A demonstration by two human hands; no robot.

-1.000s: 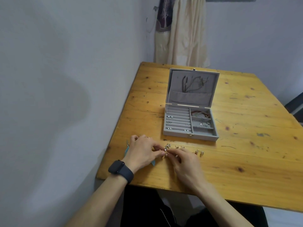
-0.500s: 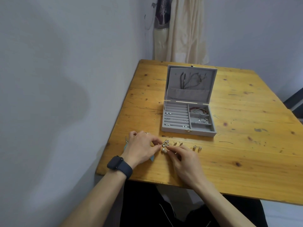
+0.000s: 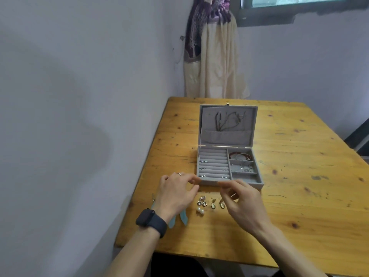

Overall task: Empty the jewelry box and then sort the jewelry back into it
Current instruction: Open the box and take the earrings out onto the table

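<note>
The grey jewelry box [image 3: 211, 182] stands open on the wooden table [image 3: 299, 196]. Its ring rolls hold small studs [image 3: 204, 161], and the right compartments hold a red bracelet [image 3: 239, 155] and silver pieces [image 3: 242, 167]. In front of the box lie flower earrings [image 3: 201, 202], pearl earrings [image 3: 200, 211] and two green drop earrings [image 3: 217, 204]. Teal feather earrings [image 3: 184, 217] lie partly under my left wrist. My left hand [image 3: 177, 194] and right hand [image 3: 243, 200] hover just before the box, fingers loosely curled, nothing visibly held. A silver glint [image 3: 233, 195] shows under my right fingers.
The table's left edge runs close along a white wall [image 3: 79, 136]. A tied curtain [image 3: 213, 56] hangs behind the far edge. Dark cords [image 3: 225, 120] hang inside the box lid. Bare tabletop stretches to the right of the box.
Both hands let go of the pearl earring, which now lies on the table, and lifted apart toward the box front. The view tilted upward.
</note>
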